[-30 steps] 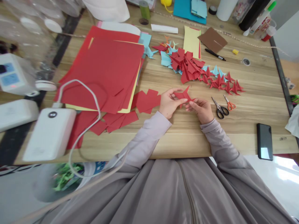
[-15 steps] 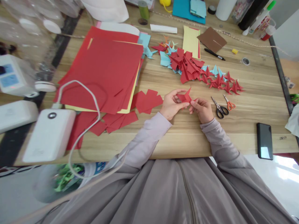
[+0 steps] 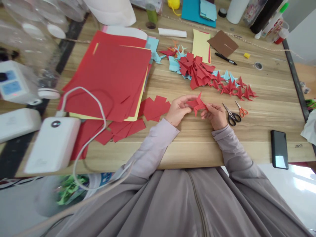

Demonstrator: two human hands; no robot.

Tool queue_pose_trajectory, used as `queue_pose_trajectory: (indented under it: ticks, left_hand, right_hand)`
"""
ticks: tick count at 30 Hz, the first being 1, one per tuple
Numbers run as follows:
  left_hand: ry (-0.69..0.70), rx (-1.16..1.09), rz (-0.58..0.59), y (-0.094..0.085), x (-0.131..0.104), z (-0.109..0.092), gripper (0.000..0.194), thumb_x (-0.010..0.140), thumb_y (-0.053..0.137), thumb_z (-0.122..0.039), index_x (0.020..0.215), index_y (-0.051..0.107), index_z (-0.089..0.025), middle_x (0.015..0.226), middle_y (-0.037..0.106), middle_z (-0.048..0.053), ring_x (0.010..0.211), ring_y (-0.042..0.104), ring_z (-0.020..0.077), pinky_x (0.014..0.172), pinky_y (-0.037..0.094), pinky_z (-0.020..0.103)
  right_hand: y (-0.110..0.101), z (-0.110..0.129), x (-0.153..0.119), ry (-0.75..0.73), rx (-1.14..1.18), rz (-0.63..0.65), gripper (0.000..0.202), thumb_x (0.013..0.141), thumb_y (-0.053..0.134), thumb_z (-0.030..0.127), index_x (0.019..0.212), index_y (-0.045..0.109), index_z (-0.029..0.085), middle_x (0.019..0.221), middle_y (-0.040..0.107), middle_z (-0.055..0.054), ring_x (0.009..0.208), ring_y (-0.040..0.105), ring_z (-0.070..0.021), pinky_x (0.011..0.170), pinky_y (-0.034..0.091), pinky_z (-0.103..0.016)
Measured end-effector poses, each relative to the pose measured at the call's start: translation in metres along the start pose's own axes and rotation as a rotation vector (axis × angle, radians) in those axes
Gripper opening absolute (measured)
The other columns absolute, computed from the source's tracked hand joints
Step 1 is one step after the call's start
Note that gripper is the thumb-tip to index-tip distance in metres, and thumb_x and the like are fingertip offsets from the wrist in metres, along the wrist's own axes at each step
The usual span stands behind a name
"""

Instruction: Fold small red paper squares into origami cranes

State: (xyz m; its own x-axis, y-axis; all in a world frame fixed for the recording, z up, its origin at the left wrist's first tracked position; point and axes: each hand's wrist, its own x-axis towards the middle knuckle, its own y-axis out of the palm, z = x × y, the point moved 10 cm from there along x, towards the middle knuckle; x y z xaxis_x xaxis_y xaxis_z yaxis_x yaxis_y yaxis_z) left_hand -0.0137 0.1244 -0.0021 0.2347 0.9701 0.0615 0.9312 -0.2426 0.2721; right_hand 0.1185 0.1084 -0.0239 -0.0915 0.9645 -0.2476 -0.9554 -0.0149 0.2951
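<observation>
A folded red paper crane (image 3: 197, 103) is held above the table, its points spread apart. My right hand (image 3: 215, 115) pinches one of its points between thumb and fingertips. On its other side, my left hand (image 3: 177, 109) curves loosely with thumb and fingers apart; its fingers reach behind the crane, and whether they touch it is hard to see. Beyond my hands lies a pile of folded red paper pieces (image 3: 196, 69), with finished red cranes (image 3: 230, 86) and a few light blue ones (image 3: 226, 75) to the right.
Black-handled scissors (image 3: 233, 117) and small orange scissors (image 3: 242, 111) lie right of my right hand. Red paper squares (image 3: 156, 108) and a stack of red sheets (image 3: 111, 75) are leftward. A white power bank (image 3: 53, 144) with a cable sits at the left; a phone (image 3: 279, 148) lies far right.
My left thumb has come off the crane and my left hand has shifted slightly left. More of the crane shows, with a point now hanging downward. My right hand keeps its pinch.
</observation>
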Motion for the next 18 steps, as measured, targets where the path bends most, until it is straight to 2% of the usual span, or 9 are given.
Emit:
queue_pose_trajectory:
  ticks: [3, 6, 8, 12, 15, 18]
  left_hand:
    - [-0.003, 0.102, 0.082, 0.007, -0.002, 0.0, 0.036, 0.059, 0.063, -0.008, 0.093, 0.069, -0.015, 0.095, 0.069, 0.007, 0.077, 0.064, 0.0157, 0.067, 0.051, 0.028]
    - [0.047, 0.18, 0.085, 0.008, -0.002, -0.006, 0.023, 0.058, 0.068, -0.011, 0.081, 0.072, -0.015, 0.095, 0.069, 0.007, 0.083, 0.063, 0.0166, 0.069, 0.051, 0.027]
    - [0.067, 0.195, 0.065, 0.007, -0.001, -0.008, 0.019, 0.059, 0.071, -0.016, 0.078, 0.072, -0.015, 0.093, 0.069, 0.007, 0.087, 0.063, 0.0174, 0.074, 0.051, 0.029]
    - [0.069, 0.212, -0.022, -0.002, 0.0, -0.008, 0.022, 0.059, 0.076, -0.024, 0.079, 0.073, -0.016, 0.091, 0.07, 0.007, 0.087, 0.064, 0.0175, 0.08, 0.051, 0.032]
    - [0.045, 0.2, -0.064, -0.006, 0.0, -0.005, 0.026, 0.058, 0.078, -0.028, 0.08, 0.073, -0.016, 0.091, 0.071, 0.008, 0.087, 0.065, 0.0186, 0.082, 0.052, 0.034]
    - [0.001, 0.189, -0.062, -0.006, -0.001, 0.0, 0.029, 0.058, 0.079, -0.031, 0.082, 0.073, -0.016, 0.09, 0.072, 0.008, 0.085, 0.066, 0.0189, 0.084, 0.052, 0.035]
  right_hand:
    - [0.0, 0.002, 0.0, -0.012, -0.02, -0.002, 0.034, 0.063, 0.074, 0.047, 0.062, 0.061, 0.015, 0.05, 0.065, -0.001, 0.039, 0.056, -0.0109, 0.043, 0.048, -0.023]
    - [-0.002, 0.004, 0.0, -0.054, -0.054, -0.018, 0.031, 0.063, 0.074, 0.043, 0.066, 0.06, 0.016, 0.055, 0.067, -0.001, 0.045, 0.059, -0.0109, 0.047, 0.048, -0.022]
    - [-0.004, 0.007, 0.001, -0.104, -0.058, -0.025, 0.029, 0.062, 0.076, 0.039, 0.077, 0.061, 0.018, 0.059, 0.067, 0.002, 0.051, 0.062, -0.0113, 0.051, 0.049, -0.022]
    - [-0.003, 0.019, -0.001, -0.225, -0.079, -0.004, 0.044, 0.062, 0.076, 0.032, 0.1, 0.057, 0.024, 0.073, 0.069, 0.004, 0.064, 0.065, -0.0131, 0.065, 0.053, -0.028]
    - [0.001, 0.025, -0.003, -0.273, -0.152, 0.014, 0.039, 0.062, 0.077, 0.034, 0.095, 0.058, 0.024, 0.082, 0.068, 0.001, 0.074, 0.066, -0.0151, 0.076, 0.054, -0.032]
    - [0.002, 0.027, -0.005, -0.321, -0.254, -0.008, 0.031, 0.062, 0.077, 0.036, 0.085, 0.061, 0.022, 0.082, 0.067, -0.001, 0.077, 0.065, -0.0158, 0.078, 0.053, -0.032]
